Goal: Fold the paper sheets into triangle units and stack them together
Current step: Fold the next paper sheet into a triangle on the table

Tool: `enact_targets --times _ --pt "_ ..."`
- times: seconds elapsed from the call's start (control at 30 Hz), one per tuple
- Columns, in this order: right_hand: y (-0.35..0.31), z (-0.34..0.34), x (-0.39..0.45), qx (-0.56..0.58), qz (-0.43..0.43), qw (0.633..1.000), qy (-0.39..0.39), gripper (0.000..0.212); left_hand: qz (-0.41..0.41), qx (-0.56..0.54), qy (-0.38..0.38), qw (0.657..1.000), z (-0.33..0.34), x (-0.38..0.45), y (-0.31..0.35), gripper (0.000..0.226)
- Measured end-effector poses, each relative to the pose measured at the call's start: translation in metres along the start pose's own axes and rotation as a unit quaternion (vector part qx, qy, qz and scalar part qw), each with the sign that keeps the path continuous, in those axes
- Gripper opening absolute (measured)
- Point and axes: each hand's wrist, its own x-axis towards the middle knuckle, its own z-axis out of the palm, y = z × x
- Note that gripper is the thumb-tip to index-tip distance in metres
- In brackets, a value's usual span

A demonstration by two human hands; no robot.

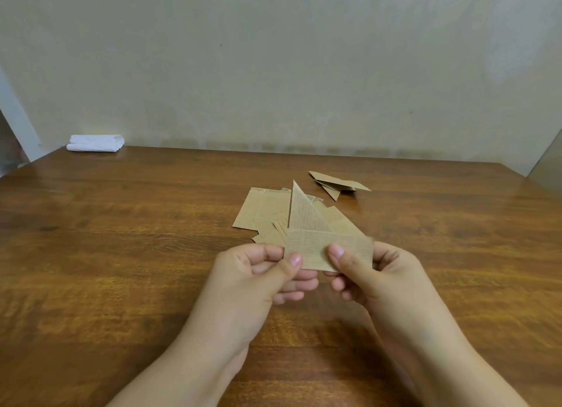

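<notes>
Left hand and right hand both pinch a half-folded sheet above the near tabletop; loose sheets just beyond, finished units far right. Align edges squarely before creasing the second flap.

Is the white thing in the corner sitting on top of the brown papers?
No, the white folded cloth lies alone at the table's far left corner, well apart from the brown paper sheets near the middle.
</notes>
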Motion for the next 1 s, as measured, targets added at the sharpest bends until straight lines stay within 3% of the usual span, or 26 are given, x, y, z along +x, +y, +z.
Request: enact_targets --times 0.27,0.5,0.57,0.6,0.67,0.7,0.77,0.87,1.0 --pt "-0.001 -0.004 0.000 -0.035 0.024 0.999 0.002 0.016 -0.049 0.013 -0.047 0.998 -0.009 0.003 0.000 0.029" --pt "0.001 -0.007 0.003 -0.061 0.060 0.996 -0.010 0.015 -0.061 0.057 -0.031 0.996 -0.011 0.007 -0.002 0.041" --pt "0.001 -0.011 0.005 -0.102 0.100 0.990 -0.014 0.013 -0.049 0.129 0.003 0.990 -0.011 0.007 -0.002 0.043" --pt "0.000 -0.013 0.007 -0.127 0.129 0.983 -0.023 0.012 -0.017 0.213 0.041 0.976 -0.012 0.007 -0.003 0.040" --pt "-0.004 -0.016 0.011 -0.174 0.192 0.964 -0.053 0.012 0.092 0.395 0.116 0.907 -0.016 0.006 -0.001 0.030" --pt "-0.005 -0.016 0.013 -0.199 0.217 0.953 -0.068 0.013 0.138 0.449 0.115 0.876 -0.018 0.004 0.001 0.025" --pt "-0.006 -0.013 0.017 -0.244 0.250 0.932 -0.093 0.015 0.159 0.516 0.028 0.841 -0.019 0.001 0.003 0.017" --pt "-0.004 -0.006 0.018 -0.310 0.262 0.907 -0.113 0.023 0.126 0.555 -0.114 0.814 -0.022 -0.005 -0.006 0.009" --pt "-0.002 -0.003 0.015 -0.407 0.234 0.878 -0.097 0.023 0.124 0.545 -0.126 0.819 -0.027 -0.012 -0.024 0.026"
